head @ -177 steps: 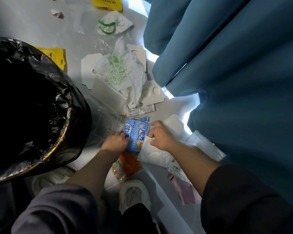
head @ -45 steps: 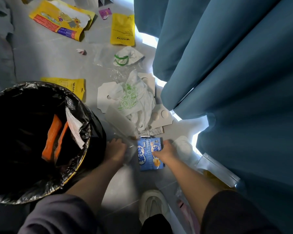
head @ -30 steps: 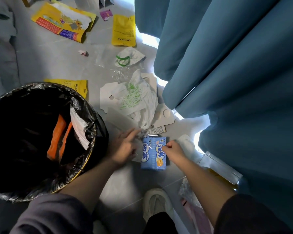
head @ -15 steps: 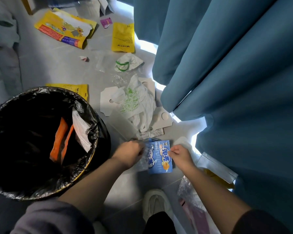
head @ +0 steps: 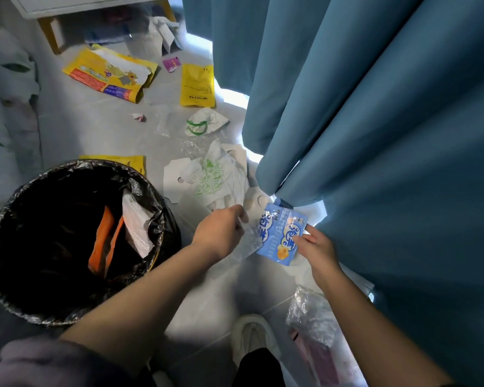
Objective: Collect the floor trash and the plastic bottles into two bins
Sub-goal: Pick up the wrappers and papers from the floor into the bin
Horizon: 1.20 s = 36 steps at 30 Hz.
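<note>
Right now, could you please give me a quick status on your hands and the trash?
Left hand grips clear wrapper. Right hand pinches blue snack packet. Black-lined bin beside left arm, nothing between.

Stretched forward just right of the bin [head: 166, 233], the left hand [head: 221, 233] curls round clear plastic [head: 248, 243], while the right hand [head: 316, 248], farther right, pinches a blue packet [head: 278, 236] by its edge.

blue snack packet [head: 280, 236] now off the floor, tilted, pinched at its edge by the right hand [head: 317, 248], left hand [head: 219, 233] raised beside it gripping clear plastic film [head: 247, 244], orange wrapper [head: 102, 244] gone from beside the shoe [head: 253, 339], now inside the black-lined bin [head: 166, 227]
</note>
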Motion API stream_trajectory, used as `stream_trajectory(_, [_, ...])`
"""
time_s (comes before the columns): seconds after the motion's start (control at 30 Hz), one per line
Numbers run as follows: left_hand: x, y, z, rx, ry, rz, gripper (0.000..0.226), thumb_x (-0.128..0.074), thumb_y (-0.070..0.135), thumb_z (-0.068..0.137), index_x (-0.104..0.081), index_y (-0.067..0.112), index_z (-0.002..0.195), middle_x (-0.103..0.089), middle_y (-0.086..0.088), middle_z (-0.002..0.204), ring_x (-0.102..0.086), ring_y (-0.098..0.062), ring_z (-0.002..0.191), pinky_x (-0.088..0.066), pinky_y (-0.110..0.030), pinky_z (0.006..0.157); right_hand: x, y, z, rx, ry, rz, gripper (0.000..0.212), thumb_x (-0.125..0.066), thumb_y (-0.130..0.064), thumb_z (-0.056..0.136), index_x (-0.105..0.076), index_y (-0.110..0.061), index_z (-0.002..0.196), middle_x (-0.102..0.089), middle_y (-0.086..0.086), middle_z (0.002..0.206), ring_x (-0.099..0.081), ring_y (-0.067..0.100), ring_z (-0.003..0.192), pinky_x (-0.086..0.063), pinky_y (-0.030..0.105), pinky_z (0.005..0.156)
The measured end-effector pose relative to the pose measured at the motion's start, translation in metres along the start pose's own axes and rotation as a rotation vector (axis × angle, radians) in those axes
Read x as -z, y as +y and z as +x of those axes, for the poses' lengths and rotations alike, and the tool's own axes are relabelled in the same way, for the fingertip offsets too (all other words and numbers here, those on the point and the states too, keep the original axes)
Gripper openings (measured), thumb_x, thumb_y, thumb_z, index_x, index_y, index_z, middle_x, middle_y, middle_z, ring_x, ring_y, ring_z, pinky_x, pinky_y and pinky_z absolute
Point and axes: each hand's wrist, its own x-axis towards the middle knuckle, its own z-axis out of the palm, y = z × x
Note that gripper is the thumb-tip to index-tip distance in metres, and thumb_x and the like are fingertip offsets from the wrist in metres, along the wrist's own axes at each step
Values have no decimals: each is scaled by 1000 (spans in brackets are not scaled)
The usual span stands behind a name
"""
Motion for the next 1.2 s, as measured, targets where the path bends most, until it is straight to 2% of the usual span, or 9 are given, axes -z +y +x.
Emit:
stream_trajectory(0.13, [49,19,-9,-89,2,-20,15,-58,10,80,-57,25,83,-63,2,80,-61,-24,82,-50,-31,72,7,-26,-17,54,-62,94,27,-55,9,87,-67,-10,102,-73,0,80,-67,13,71,-55,23,72])
stream_trajectory(0.23, [90,31,-28,-162,23,-33,17,-62,6,78,-57,22,79,-57,11,72,-54,-12,68,-38,-9,61,7,-51,-36,99,-142,164,22,-53,10,88,-67,-6,95,-75,-4,78,-68,10,70,-56,19,65])
stream_trajectory(0.3, [114,35,-44,-172,50,-36,18,-64,6,78,-56,21,77,-55,14,69,-51,-2,64,-37,-7,59,5,-66,-51,121,-198,217,25,-51,11,89,-66,-9,92,-75,-5,78,-69,9,70,-56,19,63])
stream_trajectory(0.53, [180,19,-104,-107,165,-120,22,-71,10,80,-58,25,71,-63,10,64,-60,-7,64,-47,-24,65,-19,-104,-86,186,-287,282,21,-55,5,90,-65,-7,103,-71,9,97,-69,18,84,-59,27,76])
stream_trajectory(0.7, [209,-9,-133,-6,323,-170,26,-72,10,80,-56,25,67,-66,14,67,-59,2,56,-42,-8,57,-52,-126,-106,238,-331,267,18,-57,5,89,-64,-7,100,-68,12,94,-67,19,83,-58,25,73])
stream_trajectory(0.8, [217,-33,-144,91,378,-190,24,-72,11,80,-58,28,71,-68,8,65,-64,-5,58,-49,-20,63,-75,-133,-117,285,-355,211,19,-59,5,88,-65,-12,93,-69,4,84,-68,11,75,-57,22,67])
stream_trajectory(1.0, [211,-79,-152,318,374,-241,17,-60,0,84,-62,15,76,-71,3,66,-69,-17,63,-59,-35,62,-123,-137,-127,360,-350,-6,16,-62,-1,87,-67,-16,86,-67,-2,75,-63,0,61,-57,22,59])
stream_trajectory(1.13, [185,-113,-141,515,324,-336,17,-49,-3,86,-60,9,81,-72,-9,78,-69,-23,69,-59,-39,66,-155,-130,-130,439,-365,-258,18,-68,-14,84,-67,-27,72,-69,-3,70,-67,16,69,-58,35,62])
stream_trajectory(1.2, [173,-128,-133,612,343,-393,13,-50,-2,84,-61,6,85,-72,-11,79,-68,-25,70,-58,-40,67,-172,-126,-131,474,-336,-390,13,-69,-20,80,-68,-18,67,-70,-1,66,-70,22,71,-59,43,67])
